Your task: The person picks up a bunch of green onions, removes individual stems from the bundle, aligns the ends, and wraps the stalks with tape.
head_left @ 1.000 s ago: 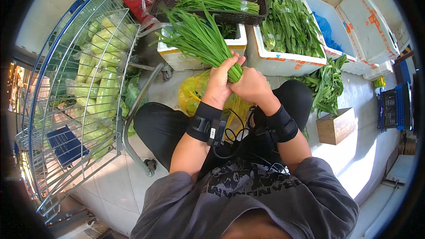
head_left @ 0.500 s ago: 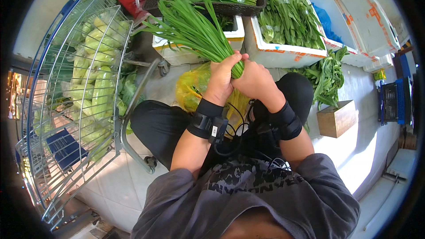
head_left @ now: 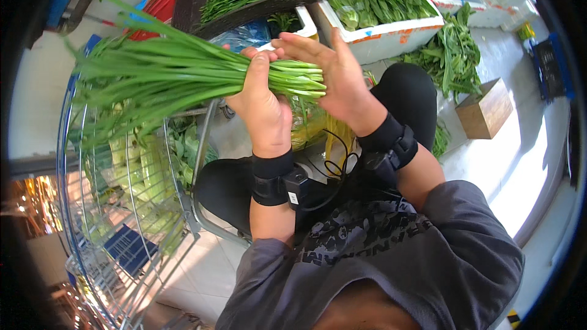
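In the head view, the left hand point(head_left: 267, 105) grips a bunch of long green leaves point(head_left: 160, 72) near its base — the tips fan out leftward, partly hiding the wire cart point(head_left: 133, 192). The right hand point(head_left: 343, 82) is spread, palm just beside that base — whether touching, I cannot tell.

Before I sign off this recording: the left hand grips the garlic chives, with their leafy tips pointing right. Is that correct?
Not quite: the head view shows the leafy tips pointing left, not right. The left hand does grip the garlic chives.
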Motion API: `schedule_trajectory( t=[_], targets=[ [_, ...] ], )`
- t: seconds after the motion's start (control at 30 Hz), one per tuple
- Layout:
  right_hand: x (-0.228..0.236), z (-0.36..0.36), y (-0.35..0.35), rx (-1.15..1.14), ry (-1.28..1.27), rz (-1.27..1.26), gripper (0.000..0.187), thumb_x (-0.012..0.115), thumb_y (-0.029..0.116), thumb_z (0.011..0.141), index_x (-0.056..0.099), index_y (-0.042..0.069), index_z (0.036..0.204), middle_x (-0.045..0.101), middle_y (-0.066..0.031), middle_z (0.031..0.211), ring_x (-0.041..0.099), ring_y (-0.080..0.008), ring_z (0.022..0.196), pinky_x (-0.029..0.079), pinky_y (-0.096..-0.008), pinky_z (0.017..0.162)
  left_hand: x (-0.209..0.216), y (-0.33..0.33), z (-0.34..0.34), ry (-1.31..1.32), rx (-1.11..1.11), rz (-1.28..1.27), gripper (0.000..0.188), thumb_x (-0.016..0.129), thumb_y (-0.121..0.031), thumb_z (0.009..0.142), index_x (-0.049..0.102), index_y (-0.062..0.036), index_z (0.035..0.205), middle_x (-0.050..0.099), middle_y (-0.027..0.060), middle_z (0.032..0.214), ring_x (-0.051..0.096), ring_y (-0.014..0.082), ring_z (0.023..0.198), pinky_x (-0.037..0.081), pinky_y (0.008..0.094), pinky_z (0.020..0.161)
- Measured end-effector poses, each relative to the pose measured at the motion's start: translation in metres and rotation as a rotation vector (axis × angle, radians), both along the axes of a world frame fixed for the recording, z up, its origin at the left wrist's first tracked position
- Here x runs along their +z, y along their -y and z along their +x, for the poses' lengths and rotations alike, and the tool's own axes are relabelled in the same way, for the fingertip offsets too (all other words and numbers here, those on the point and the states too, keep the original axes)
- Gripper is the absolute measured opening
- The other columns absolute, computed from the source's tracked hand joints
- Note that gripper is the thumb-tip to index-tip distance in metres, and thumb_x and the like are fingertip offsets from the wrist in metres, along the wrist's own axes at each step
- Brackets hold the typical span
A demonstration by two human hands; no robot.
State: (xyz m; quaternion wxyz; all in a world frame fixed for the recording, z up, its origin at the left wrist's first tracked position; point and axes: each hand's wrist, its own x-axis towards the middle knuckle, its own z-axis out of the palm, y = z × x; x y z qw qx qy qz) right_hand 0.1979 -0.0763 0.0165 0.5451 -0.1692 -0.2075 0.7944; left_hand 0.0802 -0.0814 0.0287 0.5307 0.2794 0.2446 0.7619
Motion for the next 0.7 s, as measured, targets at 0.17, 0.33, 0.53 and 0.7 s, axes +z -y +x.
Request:
schedule_trajectory(
  t=[0.17, 0.33, 0.53, 0.7],
  targets=[
    [-0.001, -0.019, -0.001, -0.103, -0.059, -0.082, 0.078, 0.018, 0.056, 0.107, 0.057, -0.006, 0.133, 0.063, -0.0187, 0.133, 0.057, -0.0255, 0.124, 0.042, -0.0394, 0.111, 0.004, 0.011, 0.019, -0.210, 0.189, 0.049, 0.050, 0.060, 0.007, 0.092, 0.041, -0.0053, 0.136, 0.059, 0.0067, 0.102, 0.058, 0.0165, 0.090, 0.051, 0.0349, 0.088],
    [-0.004, -0.014, -0.003, -0.116, -0.079, -0.157, 0.077, 0.018, 0.054, 0.108, 0.061, -0.007, 0.128, 0.065, -0.0185, 0.129, 0.061, -0.0251, 0.115, 0.045, -0.0396, 0.108, 0.002, 0.021, 0.036, -0.192, 0.236, 0.008, 0.019, 0.063, 0.008, 0.092, 0.056, 0.0006, 0.108, 0.062, 0.0065, 0.102, 0.062, 0.0174, 0.094, 0.053, 0.0352, 0.091],
    [-0.008, -0.008, -0.002, -0.062, -0.106, -0.206, 0.077, 0.020, 0.055, 0.107, 0.062, -0.007, 0.124, 0.069, -0.0132, 0.113, 0.064, -0.0256, 0.109, 0.046, -0.0392, 0.105, -0.003, 0.018, 0.039, -0.197, 0.185, 0.036, 0.019, 0.065, 0.007, 0.092, 0.057, 0.0002, 0.108, 0.062, 0.0060, 0.101, 0.062, 0.0159, 0.094, 0.053, 0.0320, 0.090],
    [-0.004, -0.001, 0.003, 0.079, -0.238, -0.250, 0.080, 0.023, 0.062, 0.105, 0.057, -0.006, 0.131, 0.064, -0.0126, 0.120, 0.061, -0.0254, 0.115, 0.044, -0.0390, 0.108, -0.006, 0.007, 0.024, -0.327, 0.191, 0.026, 0.022, 0.066, 0.007, 0.091, 0.057, -0.0011, 0.110, 0.061, 0.0055, 0.100, 0.061, 0.0136, 0.093, 0.053, 0.0306, 0.087]
  ],
)
